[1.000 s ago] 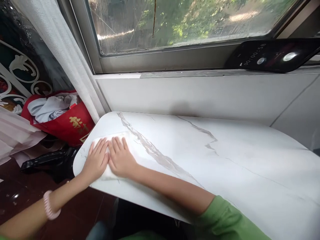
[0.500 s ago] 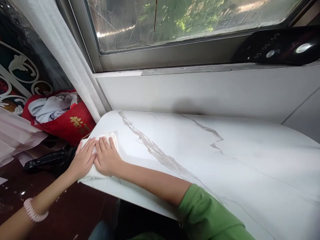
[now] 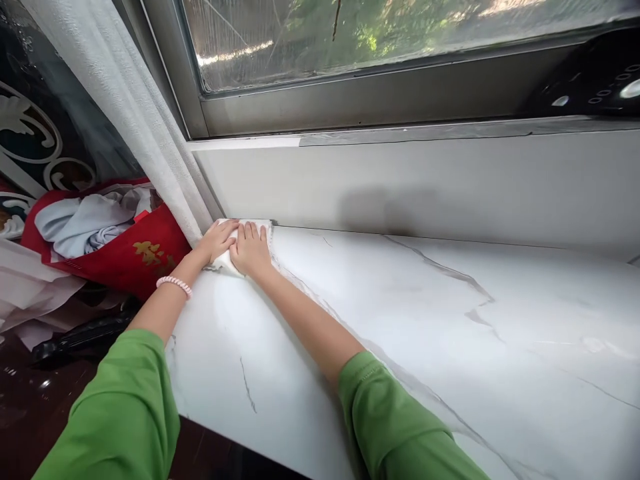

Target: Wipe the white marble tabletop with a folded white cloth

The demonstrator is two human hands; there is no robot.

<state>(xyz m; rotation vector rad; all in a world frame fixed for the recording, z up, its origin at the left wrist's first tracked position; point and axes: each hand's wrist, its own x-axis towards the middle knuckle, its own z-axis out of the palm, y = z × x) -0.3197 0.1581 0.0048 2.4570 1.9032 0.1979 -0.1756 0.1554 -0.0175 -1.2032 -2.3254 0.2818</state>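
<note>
A white cloth (image 3: 259,228) lies at the far left corner of the white marble-patterned table (image 3: 310,373), up against the wall. My left hand (image 3: 218,241) is pressed on the cloth's left side, fingers stretched out. Beside it, my right hand (image 3: 251,249) lies flat on the cloth with its fingers spread. Both palms face down, and the two hands touch or nearly touch. Much of the cloth is hidden under them. A pale pink coil band (image 3: 174,286) circles my left wrist.
A red bag (image 3: 163,250) with pale clothes stands left of the table, next to a white curtain (image 3: 135,100). Behind the table rises a white wall (image 3: 280,180) below a metal-framed window (image 3: 360,100). A black phone-like device (image 3: 590,80) shows digits at the upper right.
Both hands have slid the cloth away from the table's front left edge to the far left corner by the wall. The view has shifted slightly.
</note>
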